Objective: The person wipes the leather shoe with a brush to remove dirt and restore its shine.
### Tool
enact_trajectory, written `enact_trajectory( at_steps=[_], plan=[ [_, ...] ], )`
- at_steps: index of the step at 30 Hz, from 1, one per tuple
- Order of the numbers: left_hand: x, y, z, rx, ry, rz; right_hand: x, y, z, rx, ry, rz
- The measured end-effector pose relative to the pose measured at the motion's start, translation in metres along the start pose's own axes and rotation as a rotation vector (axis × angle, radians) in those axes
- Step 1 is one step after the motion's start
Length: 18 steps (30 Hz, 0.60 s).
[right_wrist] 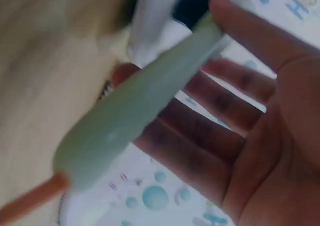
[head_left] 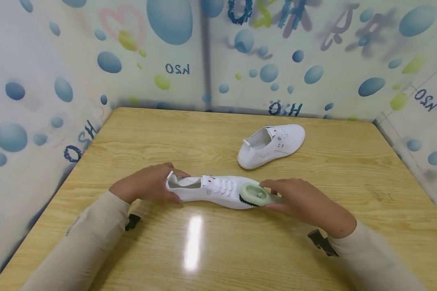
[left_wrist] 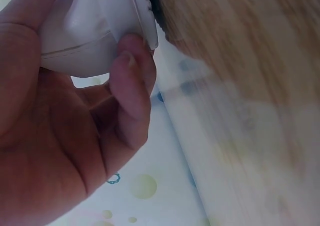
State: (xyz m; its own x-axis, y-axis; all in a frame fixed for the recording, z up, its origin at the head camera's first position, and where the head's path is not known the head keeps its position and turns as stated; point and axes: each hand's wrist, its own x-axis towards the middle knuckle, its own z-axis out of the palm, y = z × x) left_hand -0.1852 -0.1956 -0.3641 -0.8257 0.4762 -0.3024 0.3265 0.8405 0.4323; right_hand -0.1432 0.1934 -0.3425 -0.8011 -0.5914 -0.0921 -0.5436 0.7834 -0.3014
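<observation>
A white lace-up shoe (head_left: 218, 190) lies on the wooden table in the head view, its toe pointing right. My left hand (head_left: 151, 182) grips the heel, thumb on one side and fingers on the other. In the left wrist view, fingertips curl against the shoe's heel (left_wrist: 95, 40) close to the sole. My right hand (head_left: 300, 200) holds a pale green brush (head_left: 254, 193), whose dark bristles rest on the toe. The right wrist view shows the brush's handle (right_wrist: 125, 116) lying across the fingers, an orange cord at its end.
A second white shoe (head_left: 291, 141) stands farther back on the table (head_left: 160, 246), right of centre, toe toward the upper right. Walls (head_left: 218, 52) with blue and green spots border the table at the back and both sides.
</observation>
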Motion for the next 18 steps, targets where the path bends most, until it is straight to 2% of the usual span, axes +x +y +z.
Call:
enact_trajectory(
  at_steps=[3,6,8,12,15,18],
  plan=[
    [0.000,0.001,-0.001,-0.002,-0.008,0.000,0.003,-0.001,0.006,-0.011,0.053,-0.011],
    [0.000,0.001,-0.002,-0.002,-0.010,0.006,0.004,0.001,0.007,-0.028,0.076,0.026],
    [0.000,0.001,-0.001,-0.003,-0.010,0.007,0.003,0.003,0.003,-0.022,0.058,0.055],
    [0.000,0.000,0.000,-0.007,-0.005,0.019,-0.003,0.004,-0.005,0.017,-0.031,0.100],
    [0.000,0.000,0.000,-0.011,0.000,0.026,-0.005,0.003,-0.006,0.021,-0.065,0.072],
    [-0.001,0.000,0.001,-0.021,0.003,0.024,-0.002,-0.001,0.000,0.005,-0.017,-0.015]
  ],
)
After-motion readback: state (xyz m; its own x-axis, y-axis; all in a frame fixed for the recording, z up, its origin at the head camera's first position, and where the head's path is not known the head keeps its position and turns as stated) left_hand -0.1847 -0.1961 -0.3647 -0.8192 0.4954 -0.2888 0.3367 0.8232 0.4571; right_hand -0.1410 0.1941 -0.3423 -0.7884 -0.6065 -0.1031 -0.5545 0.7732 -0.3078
